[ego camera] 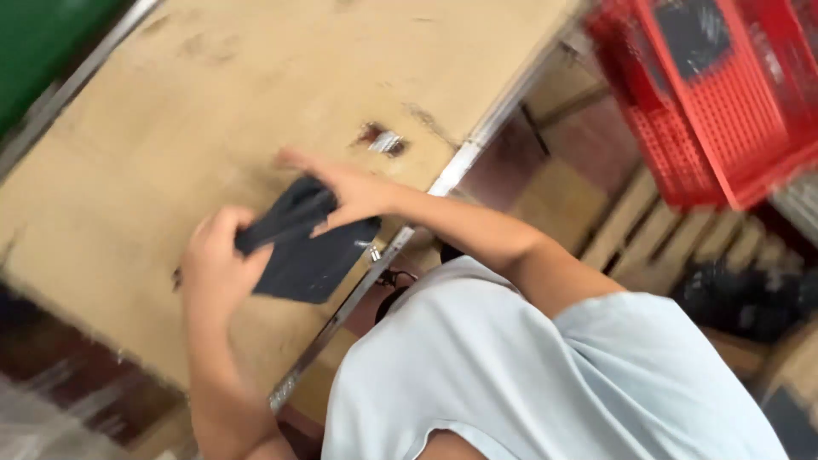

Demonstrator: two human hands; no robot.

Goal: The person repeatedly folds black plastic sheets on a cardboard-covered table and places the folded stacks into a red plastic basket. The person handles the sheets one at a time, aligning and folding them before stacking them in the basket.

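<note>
A dark grey piece of fabric [311, 260] lies partly folded on a tan wooden tabletop [213, 102], near its metal edge. My left hand [217, 260] grips the rolled end of the fabric at the left. My right hand [345, 187] reaches in from the right and pinches the fabric's upper part, fingers stretched out along it. Motion blur smears both hands. My light blue shirt [528, 375] fills the lower right.
A metal strip [460, 162] edges the table. A small scuff with a pale scrap [383, 140] marks the tabletop. A red plastic crate [716, 94] stands at the upper right over wooden pallet slats [665, 238]. A green surface [34, 43] lies beyond the far edge.
</note>
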